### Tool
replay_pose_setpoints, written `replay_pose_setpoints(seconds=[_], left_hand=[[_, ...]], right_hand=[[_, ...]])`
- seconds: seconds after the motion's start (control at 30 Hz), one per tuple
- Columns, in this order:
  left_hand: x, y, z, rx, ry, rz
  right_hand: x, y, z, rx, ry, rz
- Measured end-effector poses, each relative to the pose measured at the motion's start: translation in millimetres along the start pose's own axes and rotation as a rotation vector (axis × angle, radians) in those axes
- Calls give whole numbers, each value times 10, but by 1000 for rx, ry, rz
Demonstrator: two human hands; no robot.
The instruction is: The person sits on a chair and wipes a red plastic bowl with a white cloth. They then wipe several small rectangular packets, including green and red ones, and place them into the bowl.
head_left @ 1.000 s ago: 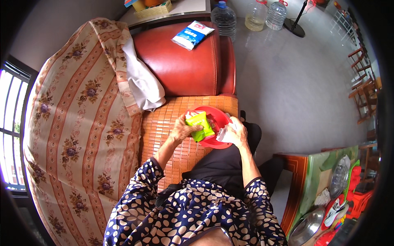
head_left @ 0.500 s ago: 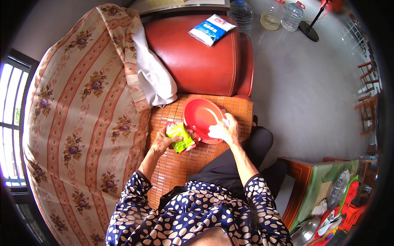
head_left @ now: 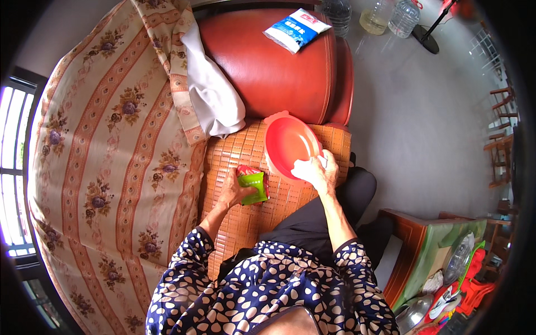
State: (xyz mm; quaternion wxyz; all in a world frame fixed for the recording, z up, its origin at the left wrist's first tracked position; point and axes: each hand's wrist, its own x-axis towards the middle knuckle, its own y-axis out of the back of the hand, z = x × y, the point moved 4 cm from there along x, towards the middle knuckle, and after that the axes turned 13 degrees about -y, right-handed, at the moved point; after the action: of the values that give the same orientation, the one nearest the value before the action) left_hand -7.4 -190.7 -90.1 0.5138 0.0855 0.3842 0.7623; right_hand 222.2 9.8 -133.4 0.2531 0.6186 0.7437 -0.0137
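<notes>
My left hand (head_left: 230,191) is closed on a green packet (head_left: 254,183), which lies against a red packet (head_left: 244,169) at the bamboo seat mat (head_left: 240,148). Whether the red one is also gripped cannot be made out. To their right is a red plastic basin (head_left: 290,139), tilted a little, its inside bare. My right hand (head_left: 325,174) grips the basin's near right rim. Something bright white shows at those fingers; glare or a cloth, I cannot tell which.
A blue and white plastic bag (head_left: 297,30) lies on the red leather armrest (head_left: 262,72) beyond the basin. A white cloth (head_left: 215,106) and flowered cover (head_left: 123,145) hang at left. Large clear bottles (head_left: 404,19) stand on the floor. At right is a low green-topped table (head_left: 435,245) with dishes.
The basin has shifted right and away from the packets in my right hand, and its rim has tilted. My left hand has lowered the packets onto or near the mat.
</notes>
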Motion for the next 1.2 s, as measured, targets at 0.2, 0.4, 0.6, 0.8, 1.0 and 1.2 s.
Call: replay_pose_setpoints(seconds=[0.2,0.4,0.6,0.8,1.0,1.2], left_hand=[[46,-147,-129,-166,-97,126],[81,-143,264,404,-123,319],[107,-285,1085,-1072,-31,137],[162,-694,1483,-1563,102,217],[204,-525,1334,-1419,-189,104],[-95,-811,1754,-1450,-152,-6]], right_hand=[[-160,304,-168,-34,-59,-18],[-87,512,156,124,-32,52],[-606,520,-416,385,-194,-116],[-555,694,-306,-17,39,-138],[-647,1512,-713,179,204,85],[-1083,1152,-1639,-506,763,257]])
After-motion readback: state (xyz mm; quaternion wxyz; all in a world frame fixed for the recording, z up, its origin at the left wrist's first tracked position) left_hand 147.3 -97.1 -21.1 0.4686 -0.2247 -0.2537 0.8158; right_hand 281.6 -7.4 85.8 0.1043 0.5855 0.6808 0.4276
